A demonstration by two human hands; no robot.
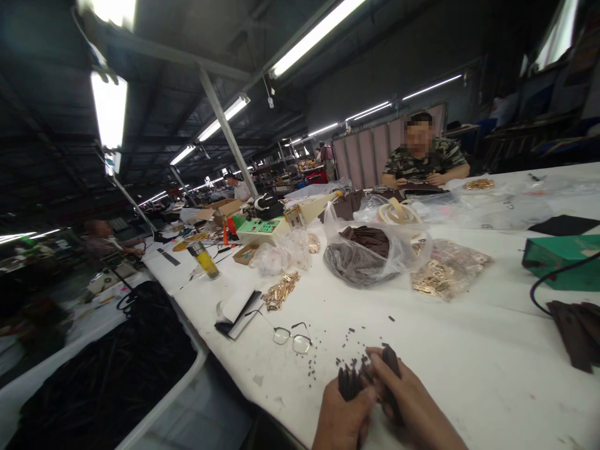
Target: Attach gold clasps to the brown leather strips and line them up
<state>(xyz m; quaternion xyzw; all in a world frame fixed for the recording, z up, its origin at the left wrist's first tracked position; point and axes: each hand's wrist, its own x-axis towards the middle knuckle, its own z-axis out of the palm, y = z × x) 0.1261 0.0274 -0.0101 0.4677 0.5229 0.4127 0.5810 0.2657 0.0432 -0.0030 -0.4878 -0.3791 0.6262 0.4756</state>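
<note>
Low in the view, my left hand [344,412] is closed around several dark brown strips [349,382], their ends pointing up. Close beside it on the right, my right hand [405,390] grips another dark brown strip [390,362] or small bundle. The fingers of both hands nearly meet, and the lower parts of the strips are hidden. Small dark bits [351,331] lie scattered on the white table [459,350] just beyond my hands. Eyeglasses [291,339] rest to the left of the bits.
Gold metal pieces [281,291], a bag of brown strips [363,250] and a bag of gold pieces [445,272] lie farther back. A green box [560,259] stands right. Across the table sits a person [424,150]. A bin of black material [112,369] is left.
</note>
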